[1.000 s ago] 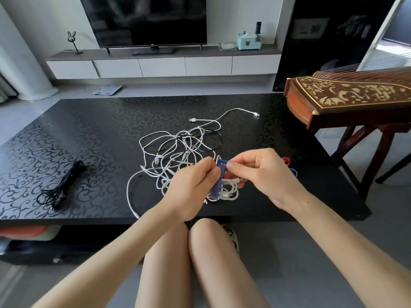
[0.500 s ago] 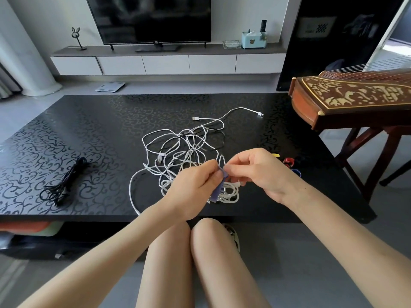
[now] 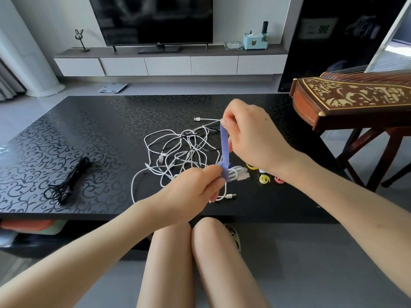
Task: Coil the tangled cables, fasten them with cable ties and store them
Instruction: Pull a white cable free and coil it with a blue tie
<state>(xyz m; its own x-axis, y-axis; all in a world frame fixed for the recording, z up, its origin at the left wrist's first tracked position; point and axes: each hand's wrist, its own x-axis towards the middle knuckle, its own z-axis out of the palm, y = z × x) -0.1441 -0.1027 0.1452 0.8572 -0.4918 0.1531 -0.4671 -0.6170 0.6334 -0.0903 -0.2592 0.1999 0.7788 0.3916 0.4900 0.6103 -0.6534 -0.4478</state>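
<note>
I had the left hand (image 3: pixel 193 192) pinching the small coiled bundle of white cable (image 3: pixel 238 174), fingers curled tight right where the purple tie (image 3: pixel 224 150) wrapped round it, just above the near part of the black table (image 3: pixel 89 134). The right hand (image 3: pixel 251 138) pinched the tie's free end between thumb and fingertips and held it high, so the strap ran taut and nearly upright from bundle to hand. A plug end stuck out of the bundle to the right. Behind the hands lay the tangle of white cables (image 3: pixel 175 150), loose on the tabletop, with a dark cable running through it. Just right of the bundle sat a yellow clip (image 3: pixel 264 178) and a red clip (image 3: pixel 278 179), close under my right wrist. Well off to the left rested a black cable (image 3: pixel 66 185), bunched up. A wooden string instrument (image 3: pixel 355 101) stood at the table's right, and a television (image 3: pixel 151 18) stood beyond.
</note>
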